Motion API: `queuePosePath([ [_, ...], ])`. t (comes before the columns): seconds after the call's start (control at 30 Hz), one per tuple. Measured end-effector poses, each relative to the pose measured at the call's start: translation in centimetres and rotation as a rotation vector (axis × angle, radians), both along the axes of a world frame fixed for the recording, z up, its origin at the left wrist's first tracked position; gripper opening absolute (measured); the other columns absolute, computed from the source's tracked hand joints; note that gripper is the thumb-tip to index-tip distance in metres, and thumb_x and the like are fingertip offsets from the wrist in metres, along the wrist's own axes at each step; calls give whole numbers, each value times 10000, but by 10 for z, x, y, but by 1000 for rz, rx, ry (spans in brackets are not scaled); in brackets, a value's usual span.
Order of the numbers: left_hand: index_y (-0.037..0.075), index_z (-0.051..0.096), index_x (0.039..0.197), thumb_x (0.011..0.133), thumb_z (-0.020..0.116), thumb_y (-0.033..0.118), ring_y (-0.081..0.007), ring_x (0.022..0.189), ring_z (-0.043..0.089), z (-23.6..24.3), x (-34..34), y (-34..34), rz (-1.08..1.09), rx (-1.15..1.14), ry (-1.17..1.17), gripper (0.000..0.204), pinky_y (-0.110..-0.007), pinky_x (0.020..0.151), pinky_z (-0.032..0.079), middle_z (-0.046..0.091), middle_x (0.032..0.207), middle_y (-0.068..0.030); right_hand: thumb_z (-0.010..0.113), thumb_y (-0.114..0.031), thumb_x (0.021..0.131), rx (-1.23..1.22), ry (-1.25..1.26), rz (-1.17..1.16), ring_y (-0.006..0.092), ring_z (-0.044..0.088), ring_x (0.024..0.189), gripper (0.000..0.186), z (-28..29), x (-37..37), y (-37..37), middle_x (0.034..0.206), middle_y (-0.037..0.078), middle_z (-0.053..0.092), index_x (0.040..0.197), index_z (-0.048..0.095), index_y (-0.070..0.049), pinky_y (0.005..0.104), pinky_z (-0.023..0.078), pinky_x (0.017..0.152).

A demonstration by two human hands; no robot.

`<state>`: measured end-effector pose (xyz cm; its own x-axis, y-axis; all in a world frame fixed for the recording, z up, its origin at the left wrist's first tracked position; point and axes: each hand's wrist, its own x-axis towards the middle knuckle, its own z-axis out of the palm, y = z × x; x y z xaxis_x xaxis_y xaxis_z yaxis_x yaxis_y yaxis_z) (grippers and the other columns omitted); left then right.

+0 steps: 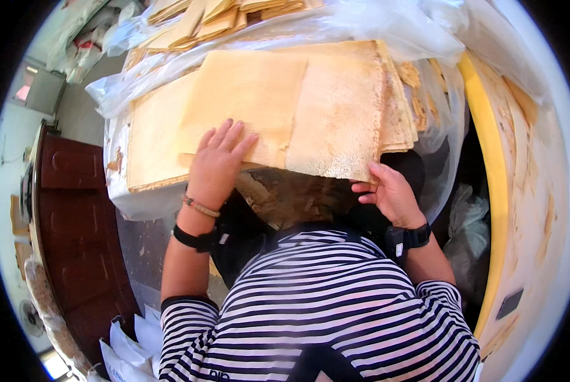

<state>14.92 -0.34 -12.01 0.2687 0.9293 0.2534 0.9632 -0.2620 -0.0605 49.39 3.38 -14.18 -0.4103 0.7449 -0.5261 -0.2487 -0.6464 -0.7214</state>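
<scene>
A stack of thin, pale yellow sheets (157, 137) lies in front of me. A smooth, squarish sheet (246, 89) rests on top at the left. Beside it on the right is a rougher, browner sheet (339, 118) with a crusty right edge. My left hand (220, 156) lies palm down on the near part of the smooth sheet, fingers spread. At the rough sheet's near right corner, my right hand (390, 191) pinches the edge, thumb on top. The fingers beneath are partly hidden. I cannot tell whether the two surfaces are one folded sheet.
Clear plastic sheeting (406, 32) surrounds the stack. More folded yellow pieces (215, 22) lie at the far side. A yellow-edged board (485, 191) stands close on my right, holding a dark phone-like slab (509, 304). Dark red wooden furniture (78, 235) and white bags (132, 347) are at left.
</scene>
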Motion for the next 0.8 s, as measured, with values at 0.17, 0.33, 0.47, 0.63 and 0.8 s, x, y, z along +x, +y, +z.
queuePosePath([
  [0.17, 133, 604, 1338, 807, 618, 42, -319, 1392, 456, -12, 49, -19, -94, 28, -172, 540, -420, 1150, 363, 524, 1464, -126, 592, -216, 996, 150, -57, 339, 200, 702, 964, 287, 23, -19, -9, 1038, 106, 730, 1134, 690, 16, 285, 568, 808],
  [0.33, 95, 645, 1292, 839, 623, 57, -328, 1306, 542, -26, 40, -27, -93, 72, -598, 455, -413, 1096, 417, 617, 1355, -130, 675, -119, 933, 684, -150, 570, 232, 639, 1095, 237, 56, -41, -15, 1152, 108, 698, 1130, 718, 5, 325, 458, 987],
  [0.47, -10, 633, 1276, 1017, 568, 170, -191, 1135, 606, -33, 18, -31, 167, -135, -1736, 322, -327, 983, 467, 678, 1224, -103, 726, -249, 889, 1286, -290, 615, 353, 448, 1369, 348, 83, -76, 5, 1472, 169, 493, 1214, 711, -127, 435, 349, 1127],
  [0.63, -55, 586, 1286, 1024, 565, 241, -178, 1114, 607, -31, 6, -23, 317, -124, -2294, 396, -313, 977, 468, 659, 1223, -92, 710, -281, 894, 1635, -615, 401, 374, 388, 1414, 435, 71, -119, 36, 1520, 157, 441, 1312, 656, -172, 467, 320, 1156],
  [0.8, -54, 595, 1230, 996, 589, 176, -194, 1071, 634, -38, -1, -19, 361, -135, -2420, 329, -333, 940, 497, 665, 1186, -102, 650, -413, 918, 1854, -1006, 453, 377, 353, 1426, 479, 33, -162, 64, 1515, 144, 444, 1349, 616, -207, 506, 244, 1187],
])
